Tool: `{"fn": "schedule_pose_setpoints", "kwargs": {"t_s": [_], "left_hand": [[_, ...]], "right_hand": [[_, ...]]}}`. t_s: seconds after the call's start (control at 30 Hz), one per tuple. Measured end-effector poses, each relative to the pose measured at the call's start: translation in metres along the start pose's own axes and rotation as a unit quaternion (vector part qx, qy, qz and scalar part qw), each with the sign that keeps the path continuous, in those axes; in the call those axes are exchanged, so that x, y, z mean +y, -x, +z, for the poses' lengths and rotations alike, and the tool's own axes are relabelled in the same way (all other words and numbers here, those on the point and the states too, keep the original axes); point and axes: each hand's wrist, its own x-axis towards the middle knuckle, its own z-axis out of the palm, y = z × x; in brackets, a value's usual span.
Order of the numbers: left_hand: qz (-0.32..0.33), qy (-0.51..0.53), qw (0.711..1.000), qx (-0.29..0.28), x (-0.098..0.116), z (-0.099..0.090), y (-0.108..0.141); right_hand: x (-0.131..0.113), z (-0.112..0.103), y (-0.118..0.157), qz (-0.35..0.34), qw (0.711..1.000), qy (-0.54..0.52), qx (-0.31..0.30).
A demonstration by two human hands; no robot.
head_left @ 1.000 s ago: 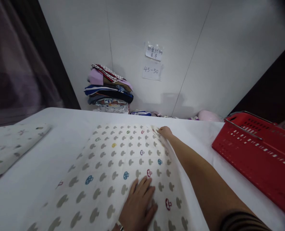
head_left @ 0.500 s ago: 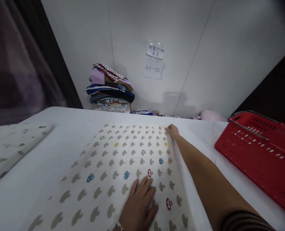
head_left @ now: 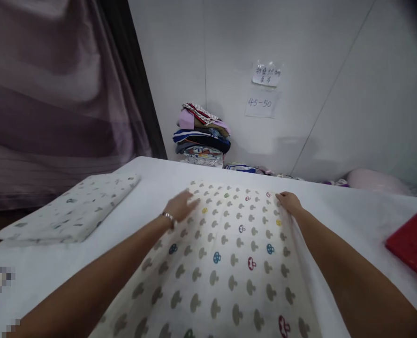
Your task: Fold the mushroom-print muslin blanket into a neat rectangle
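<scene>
A: How are the hands set?
B: The right hand [head_left: 290,203] is closed in a pinch on the far right corner of the mushroom-print cloth [head_left: 225,241]; the left hand [head_left: 182,206] is at the far left side, its fingers blurred; I can't tell how far open they are, or whether they have hold of any fabric.
A: And how would it handle?
B: Light, soft and limp, I'd judge; not fragile, but apt to wrinkle if pulled from one point; the two far corners look the best holds.
A: Around it?
B: It lies spread on the white table [head_left: 349,220]; a folded patterned cloth [head_left: 83,206] sits to the left, a fabric stack [head_left: 203,138] beyond.
</scene>
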Motion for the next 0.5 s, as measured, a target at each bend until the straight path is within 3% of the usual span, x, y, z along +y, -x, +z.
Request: {"fn": "schedule_pose_setpoints", "kwargs": {"t_s": [0.1, 0.2, 0.33, 0.5], "left_hand": [[-0.116, -0.005, 0.993, 0.037, -0.023, -0.001, -0.077], [-0.158, -0.001, 0.987, 0.033, -0.03, 0.015, -0.123], [-0.177, 0.001, 0.984, 0.031, -0.022, 0.028, -0.153], [-0.159, -0.006, 0.982, 0.101, -0.028, 0.019, -0.165]], "right_hand": [[0.002, 0.003, -0.002, 0.01, 1.0, 0.004, -0.003], [0.003, 0.006, -0.003, 0.021, 1.0, 0.001, 0.003], [-0.001, 0.005, -0.004, 0.034, 0.999, -0.001, 0.017], [-0.021, 0.004, -0.013, -0.013, 0.996, -0.02, 0.081]]}}
